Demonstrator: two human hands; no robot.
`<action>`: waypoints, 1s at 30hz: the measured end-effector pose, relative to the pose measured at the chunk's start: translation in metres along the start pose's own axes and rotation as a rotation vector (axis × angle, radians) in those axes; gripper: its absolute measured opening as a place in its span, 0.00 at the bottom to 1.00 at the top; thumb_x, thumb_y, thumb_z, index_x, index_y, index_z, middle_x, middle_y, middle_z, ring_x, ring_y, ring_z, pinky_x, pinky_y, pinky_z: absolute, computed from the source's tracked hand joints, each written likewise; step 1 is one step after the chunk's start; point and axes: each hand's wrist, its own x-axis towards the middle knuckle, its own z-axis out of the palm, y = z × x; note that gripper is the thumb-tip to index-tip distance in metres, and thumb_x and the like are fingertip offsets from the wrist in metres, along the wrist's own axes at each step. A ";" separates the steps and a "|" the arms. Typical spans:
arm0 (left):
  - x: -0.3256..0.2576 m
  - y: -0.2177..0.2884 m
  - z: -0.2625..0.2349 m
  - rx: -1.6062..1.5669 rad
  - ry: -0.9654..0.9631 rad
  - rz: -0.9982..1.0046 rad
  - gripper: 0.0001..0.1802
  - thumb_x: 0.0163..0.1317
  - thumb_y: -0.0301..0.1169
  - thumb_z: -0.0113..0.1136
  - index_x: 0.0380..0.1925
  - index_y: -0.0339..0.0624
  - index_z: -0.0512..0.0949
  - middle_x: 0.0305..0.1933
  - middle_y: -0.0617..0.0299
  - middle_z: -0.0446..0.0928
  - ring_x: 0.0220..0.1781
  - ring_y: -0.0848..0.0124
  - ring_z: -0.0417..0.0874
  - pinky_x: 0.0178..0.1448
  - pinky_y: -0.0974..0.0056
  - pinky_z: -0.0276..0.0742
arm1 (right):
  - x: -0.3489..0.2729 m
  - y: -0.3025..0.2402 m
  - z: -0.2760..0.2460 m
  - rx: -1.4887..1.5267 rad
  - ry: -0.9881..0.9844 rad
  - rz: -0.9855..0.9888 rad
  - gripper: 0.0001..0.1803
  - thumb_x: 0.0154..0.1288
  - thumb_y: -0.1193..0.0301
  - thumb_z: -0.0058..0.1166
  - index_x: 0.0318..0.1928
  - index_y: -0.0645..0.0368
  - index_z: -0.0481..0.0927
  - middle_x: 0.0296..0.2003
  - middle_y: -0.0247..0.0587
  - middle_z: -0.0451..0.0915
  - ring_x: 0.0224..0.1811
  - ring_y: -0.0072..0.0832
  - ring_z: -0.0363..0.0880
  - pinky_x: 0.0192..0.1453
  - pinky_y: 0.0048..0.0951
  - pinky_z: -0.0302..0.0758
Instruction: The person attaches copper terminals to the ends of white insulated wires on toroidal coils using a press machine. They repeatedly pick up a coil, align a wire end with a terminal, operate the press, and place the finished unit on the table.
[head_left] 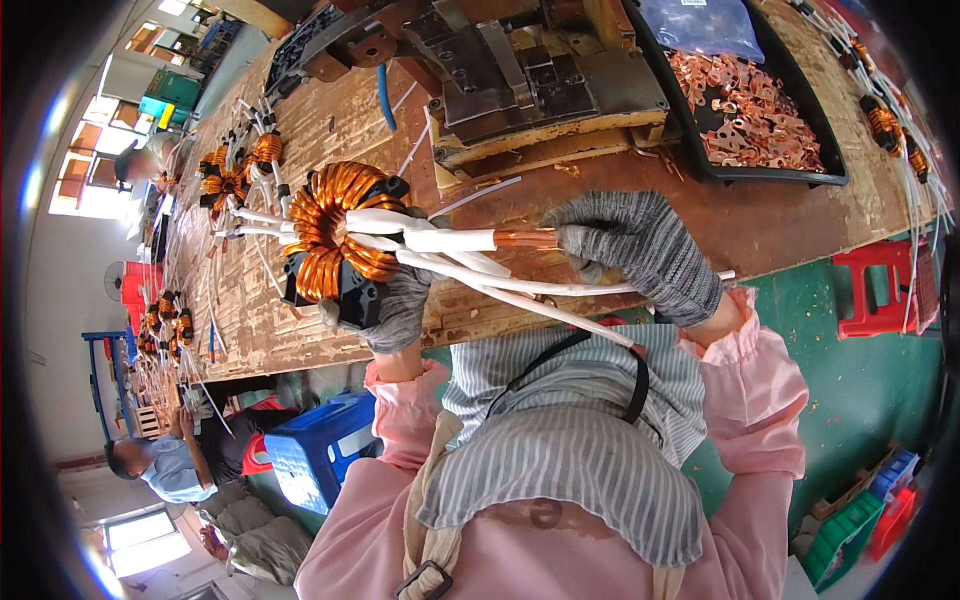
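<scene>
While my left hand (396, 308) grips the coil (310, 225), my right hand (642, 250) pinches a lead (515, 239) already bared — lugs (740, 112) lie untouched.

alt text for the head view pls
A gray-gloved left hand holds a copper-wound coil by its black base while the right hand, also gloved, pinches the bare copper end of a white lead. Beyond, a metal fixture and a black tray of copper pieces sit on a worn bench.
</scene>
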 end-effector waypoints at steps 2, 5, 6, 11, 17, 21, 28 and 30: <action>-0.001 0.003 -0.003 0.072 0.059 0.003 0.58 0.30 0.64 0.60 0.60 0.44 0.51 0.62 0.51 0.53 0.60 0.51 0.58 0.61 0.42 0.57 | -0.001 -0.005 0.000 0.020 -0.007 0.033 0.12 0.58 0.69 0.50 0.38 0.64 0.77 0.23 0.37 0.77 0.23 0.18 0.74 0.29 0.20 0.73; 0.001 0.007 -0.004 0.125 0.133 0.006 0.59 0.28 0.61 0.63 0.60 0.43 0.51 0.61 0.48 0.53 0.59 0.50 0.58 0.61 0.43 0.58 | -0.002 -0.008 0.000 0.035 0.001 0.066 0.12 0.59 0.70 0.49 0.39 0.65 0.77 0.24 0.37 0.77 0.24 0.18 0.75 0.30 0.20 0.73; 0.002 0.007 -0.004 0.134 0.154 0.008 0.59 0.27 0.60 0.64 0.59 0.42 0.51 0.61 0.47 0.54 0.59 0.50 0.58 0.61 0.43 0.58 | -0.003 -0.008 0.000 0.035 0.003 0.076 0.12 0.59 0.70 0.49 0.39 0.65 0.76 0.24 0.37 0.77 0.25 0.18 0.75 0.31 0.20 0.73; 0.007 0.006 -0.001 0.190 0.114 -0.002 0.61 0.25 0.56 0.69 0.59 0.40 0.51 0.59 0.44 0.55 0.59 0.48 0.59 0.61 0.45 0.58 | -0.002 -0.004 -0.001 0.096 0.026 0.046 0.13 0.59 0.71 0.48 0.41 0.66 0.75 0.27 0.38 0.77 0.27 0.20 0.76 0.34 0.20 0.74; 0.011 0.007 0.006 0.376 0.165 0.000 0.60 0.27 0.59 0.66 0.59 0.39 0.50 0.59 0.45 0.55 0.58 0.49 0.59 0.59 0.46 0.62 | -0.004 -0.005 -0.007 0.200 0.034 0.082 0.11 0.59 0.74 0.48 0.41 0.67 0.75 0.27 0.38 0.77 0.29 0.22 0.77 0.37 0.20 0.75; 0.023 0.018 -0.008 0.406 -0.068 -0.034 0.52 0.38 0.59 0.57 0.60 0.44 0.50 0.61 0.51 0.53 0.60 0.51 0.57 0.59 0.44 0.62 | 0.004 -0.004 -0.009 0.308 0.108 0.038 0.11 0.57 0.75 0.50 0.41 0.66 0.75 0.28 0.39 0.78 0.29 0.21 0.77 0.37 0.20 0.75; 0.056 0.018 0.001 0.544 0.021 0.021 0.48 0.38 0.58 0.58 0.58 0.45 0.56 0.57 0.54 0.61 0.57 0.56 0.63 0.51 0.42 0.69 | 0.044 -0.009 -0.019 0.233 0.219 -0.023 0.10 0.56 0.76 0.52 0.40 0.66 0.76 0.29 0.38 0.78 0.28 0.21 0.77 0.34 0.20 0.76; 0.065 0.017 0.001 0.566 0.024 0.020 0.47 0.38 0.57 0.59 0.57 0.45 0.58 0.56 0.55 0.63 0.56 0.57 0.65 0.51 0.41 0.68 | 0.054 -0.008 -0.023 0.262 0.258 -0.022 0.10 0.55 0.78 0.52 0.39 0.66 0.76 0.30 0.39 0.78 0.28 0.22 0.77 0.34 0.20 0.77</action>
